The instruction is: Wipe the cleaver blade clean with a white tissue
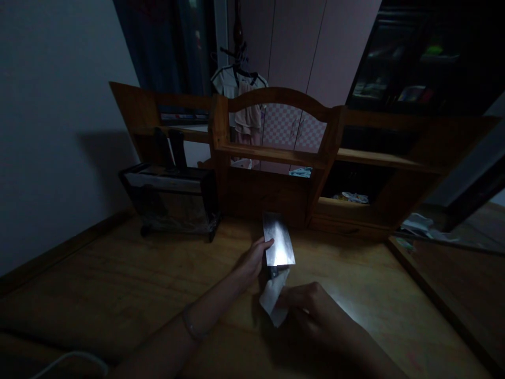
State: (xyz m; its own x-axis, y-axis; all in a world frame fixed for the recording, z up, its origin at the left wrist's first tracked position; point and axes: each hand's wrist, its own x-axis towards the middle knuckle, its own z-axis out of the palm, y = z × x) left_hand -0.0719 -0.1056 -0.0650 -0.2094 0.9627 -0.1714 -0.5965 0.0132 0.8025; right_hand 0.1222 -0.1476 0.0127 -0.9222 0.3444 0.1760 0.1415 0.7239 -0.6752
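Note:
A cleaver (279,239) with a broad, shiny blade is held over the wooden desk, its blade pointing away from me. My left hand (254,261) is closed on the blade's left edge, with the thumb on its face. At the near end a dark handle (273,271) shows only in part. My right hand (310,308) pinches a white cloth or tissue (273,300) around the handle; the cloth hides most of it. Whether the right fingers also grip the handle through the cloth is hidden.
A knife block (169,197) with dark-handled knives stands at the back left of the desk (189,263). Behind the cleaver rises a wooden shelf unit (272,152). A white cable (74,355) lies at the lower left, and a raised edge (430,295) borders the right side.

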